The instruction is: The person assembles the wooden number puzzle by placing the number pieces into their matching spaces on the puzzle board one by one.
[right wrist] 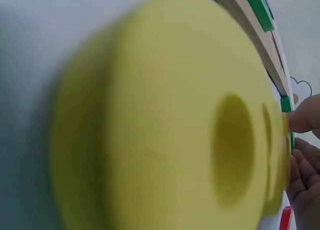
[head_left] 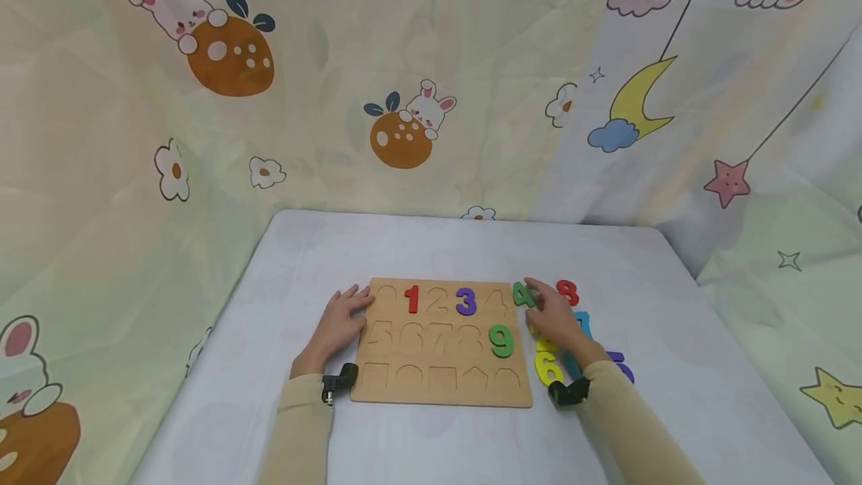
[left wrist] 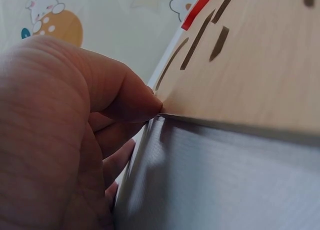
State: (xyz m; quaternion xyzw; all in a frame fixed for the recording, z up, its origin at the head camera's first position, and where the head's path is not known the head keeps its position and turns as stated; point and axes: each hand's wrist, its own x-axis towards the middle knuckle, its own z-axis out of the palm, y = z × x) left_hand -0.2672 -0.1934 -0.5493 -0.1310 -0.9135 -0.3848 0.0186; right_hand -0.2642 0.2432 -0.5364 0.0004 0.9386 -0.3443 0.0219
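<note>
A wooden number board (head_left: pixel 417 365) lies flat on the table, with a red 1 (head_left: pixel 412 299), a purple 3 (head_left: pixel 466 302) and a green 9 (head_left: pixel 501 340) on it. My left hand (head_left: pixel 338 326) rests at the board's left edge; in the left wrist view, the thumb (left wrist: pixel 135 98) touches its corner. Just off the upper right corner, my right hand (head_left: pixel 557 314) pinches a green 4 (head_left: pixel 521 294) between thumb and fingers. A large yellow 6 (right wrist: pixel 175 120) fills the right wrist view and partly hides that grip.
Loose pieces lie right of the board, partly under the right arm: a red 8 (head_left: pixel 568 292), a blue 7 (head_left: pixel 583 322), a yellow 6 (head_left: pixel 548 370) and a purple piece (head_left: pixel 625 371). Behind the white table (head_left: pixel 404 245) hangs a printed cloth (head_left: pixel 323 126).
</note>
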